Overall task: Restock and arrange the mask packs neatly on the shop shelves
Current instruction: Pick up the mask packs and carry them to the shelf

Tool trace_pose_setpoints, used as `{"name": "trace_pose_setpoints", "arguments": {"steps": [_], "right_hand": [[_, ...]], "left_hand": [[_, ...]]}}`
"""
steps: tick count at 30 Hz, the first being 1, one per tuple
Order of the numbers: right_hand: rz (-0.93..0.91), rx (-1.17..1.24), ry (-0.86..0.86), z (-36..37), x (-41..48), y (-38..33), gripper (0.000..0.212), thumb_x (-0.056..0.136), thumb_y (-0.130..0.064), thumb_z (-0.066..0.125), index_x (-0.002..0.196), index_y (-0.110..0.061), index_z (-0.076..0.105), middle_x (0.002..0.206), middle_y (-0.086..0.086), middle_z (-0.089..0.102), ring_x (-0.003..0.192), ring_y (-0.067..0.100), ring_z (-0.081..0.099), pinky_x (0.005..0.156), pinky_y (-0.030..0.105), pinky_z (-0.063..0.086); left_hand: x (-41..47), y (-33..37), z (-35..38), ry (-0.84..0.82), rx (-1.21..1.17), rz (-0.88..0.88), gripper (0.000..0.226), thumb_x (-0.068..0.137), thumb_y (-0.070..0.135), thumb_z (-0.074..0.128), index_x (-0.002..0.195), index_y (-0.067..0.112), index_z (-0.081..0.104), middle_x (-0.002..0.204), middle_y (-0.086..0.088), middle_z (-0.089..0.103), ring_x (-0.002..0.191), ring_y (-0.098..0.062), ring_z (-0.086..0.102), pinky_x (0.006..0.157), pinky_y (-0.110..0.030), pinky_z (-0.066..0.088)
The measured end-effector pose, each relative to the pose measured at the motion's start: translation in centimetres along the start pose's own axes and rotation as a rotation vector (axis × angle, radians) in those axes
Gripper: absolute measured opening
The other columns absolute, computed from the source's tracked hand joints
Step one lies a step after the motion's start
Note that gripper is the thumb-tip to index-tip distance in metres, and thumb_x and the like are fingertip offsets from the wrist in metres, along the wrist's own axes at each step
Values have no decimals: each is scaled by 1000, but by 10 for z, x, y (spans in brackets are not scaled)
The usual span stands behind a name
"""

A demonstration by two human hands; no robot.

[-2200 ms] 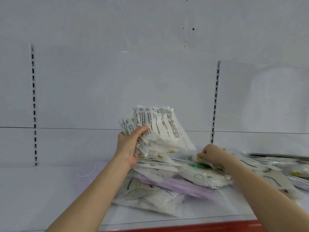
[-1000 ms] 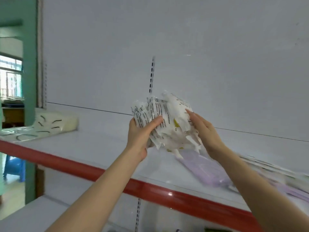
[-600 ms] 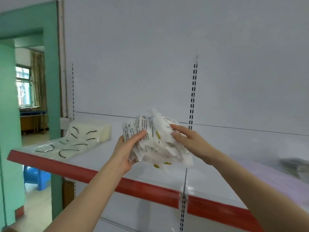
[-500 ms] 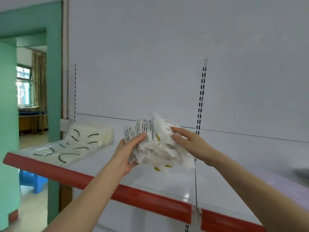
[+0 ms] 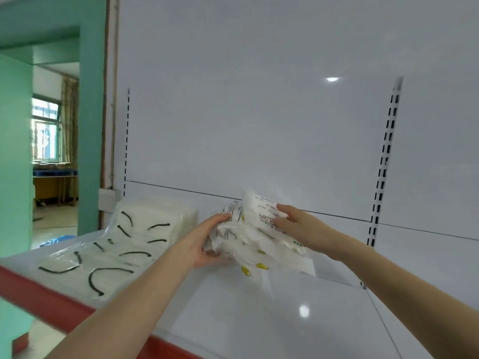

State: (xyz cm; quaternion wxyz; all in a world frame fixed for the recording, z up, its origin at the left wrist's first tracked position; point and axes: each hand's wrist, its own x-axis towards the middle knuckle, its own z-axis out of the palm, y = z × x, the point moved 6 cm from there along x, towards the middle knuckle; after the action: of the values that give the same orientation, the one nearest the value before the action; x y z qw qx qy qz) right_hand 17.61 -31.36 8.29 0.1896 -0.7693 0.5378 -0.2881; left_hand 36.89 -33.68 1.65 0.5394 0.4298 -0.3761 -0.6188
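Observation:
I hold a bundle of white mask packs (image 5: 248, 237) in clear printed wrappers just above the white shelf (image 5: 272, 320), near its middle. My left hand (image 5: 207, 242) grips the bundle from its left side, thumb on top and fingers under it. My right hand (image 5: 298, 226) presses flat against the bundle's right side with straight fingers. The bundle's lower edge hangs close to the shelf surface; I cannot tell whether it touches. To the left, packs of white masks with black ear loops (image 5: 124, 239) lie on the shelf in a stack and a spread row.
The shelf has a red front lip (image 5: 49, 304) and a white back panel with slotted uprights (image 5: 383, 164). A green doorway (image 5: 90, 112) to another room stands at the left. A bare stretch of shelf lies in front of and right of the bundle.
I have carried the bundle leftward from the loose pile to the shelf bay beside the black-loop packs and lowered it toward the shelf. My right hand joined the bundle's right side.

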Motion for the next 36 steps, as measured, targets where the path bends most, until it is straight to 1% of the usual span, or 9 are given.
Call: {"name": "trace_pose_setpoints", "arguments": {"steps": [6,10,15,18,21,24,26,31,36], "right_hand": [[74,-189,52,40,14,11,40,90,-50,49,121,-24,56,120,0,59,100,18,57,86,27,44],[144,-92,165,43,18,20,52,81,-61,53,121,-29,56,128,1,50,107,17,54,90,29,44],[326,317,180,68,11,29,69,80,-63,54,137,-28,36,131,-3,43,109,17,48,88,29,40],[385,490,199,78,15,24,69,79,-63,55,136,-28,36,119,-7,51,100,18,56,78,36,50],[385,591,173,82,27,10,68,81,-64,52,136,-25,39,116,-6,57,96,19,61,61,32,51],[369,610,170,89,39,0,61,87,-58,49,138,-28,38,124,-6,54,103,22,60,81,41,54],[363,572,160,98,43,-3,61,87,-55,51,141,-32,33,130,-7,49,109,24,58,83,41,51],[348,486,166,99,44,-10,61,87,-54,53,140,-34,33,122,-10,53,96,15,60,60,25,47],[293,407,190,96,46,-17,68,88,-54,52,146,-33,25,144,-8,37,128,18,40,91,25,33]], "left_hand": [[20,-8,-30,47,345,-72,52,71,44,74,108,8,63,79,-9,67,71,-24,64,59,-31,51],[13,33,-49,318,754,386,62,84,42,63,132,8,44,121,-11,56,111,-26,55,85,-32,47],[-6,28,-34,-101,667,307,63,85,64,38,139,34,34,138,10,41,128,-17,41,97,-35,34],[-2,21,-35,-159,716,255,72,80,68,41,144,40,23,150,11,29,136,-18,32,102,-42,32],[13,26,-47,-91,611,233,56,86,58,47,137,42,32,142,8,39,126,-24,43,87,-39,45],[19,31,-53,-105,465,223,18,91,34,44,104,29,56,102,1,58,83,-17,58,50,-21,38],[19,30,-56,-89,452,210,16,91,25,41,84,23,54,78,0,54,59,-13,47,40,-17,31],[24,25,-63,-27,543,203,19,91,25,39,75,20,49,72,0,45,57,-13,37,44,-22,25],[31,29,-63,-11,562,311,20,92,22,34,94,16,53,83,-5,51,61,-14,41,42,-19,26]]}}
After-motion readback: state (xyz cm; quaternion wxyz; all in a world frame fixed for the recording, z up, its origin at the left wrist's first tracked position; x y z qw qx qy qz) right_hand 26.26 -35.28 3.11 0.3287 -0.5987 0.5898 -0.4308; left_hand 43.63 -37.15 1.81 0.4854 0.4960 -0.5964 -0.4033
